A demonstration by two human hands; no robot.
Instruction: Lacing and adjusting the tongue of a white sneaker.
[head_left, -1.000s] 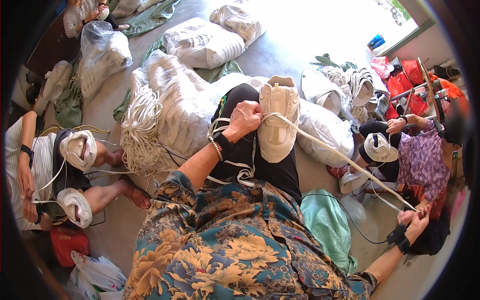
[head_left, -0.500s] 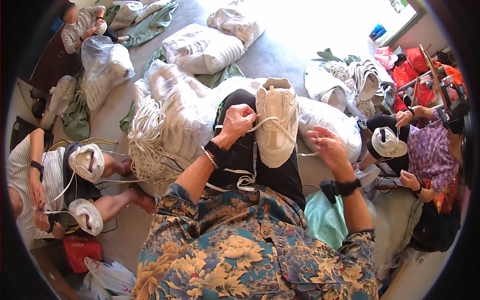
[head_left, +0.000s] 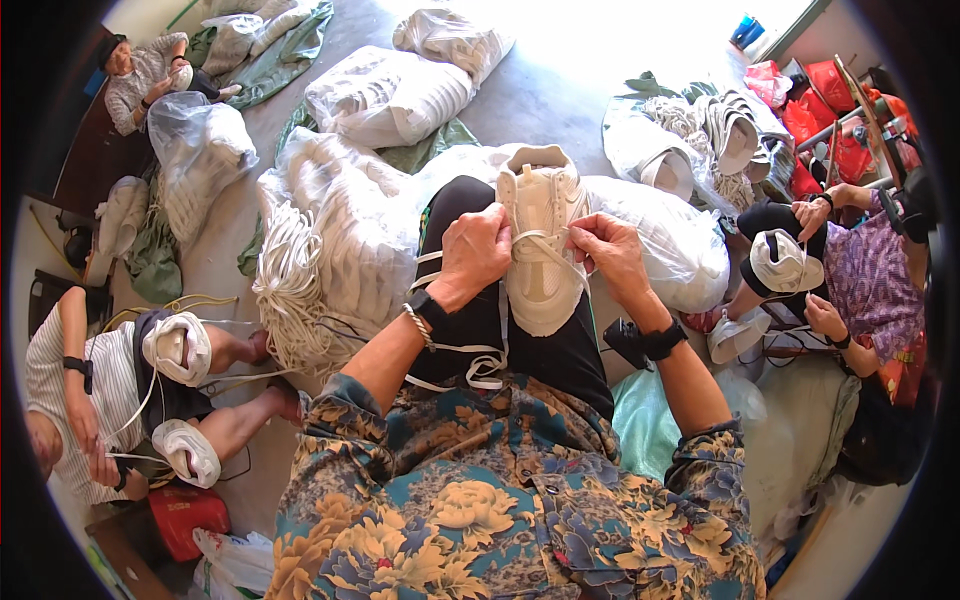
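A cream lace-up sneaker [head_left: 545, 290] rests on my lap, its toe pointing toward me. A pale shoelace [head_left: 538, 240] crosses its front, and loose lengths trail over my dark trousers. At the sneaker's left edge, my left hand [head_left: 476, 250] is closed in a fist on the lace. On the other side, my right hand [head_left: 610, 252] pinches the lace between thumb and fingertips, close to the eyelets. Part of the lace is hidden inside my fingers.
A hank of white laces [head_left: 288, 265] hangs by a clear bag of shoes [head_left: 345, 210] at left. Another plastic bag [head_left: 655, 240] lies to the right. Co-workers sit at left [head_left: 85, 390], right [head_left: 865, 260] and far left [head_left: 140, 80], handling pale shoes.
My right hand has come in from the right, from open fingers to a pinch beside the sneaker. My left hand stays at its left edge. The view has shifted slightly.
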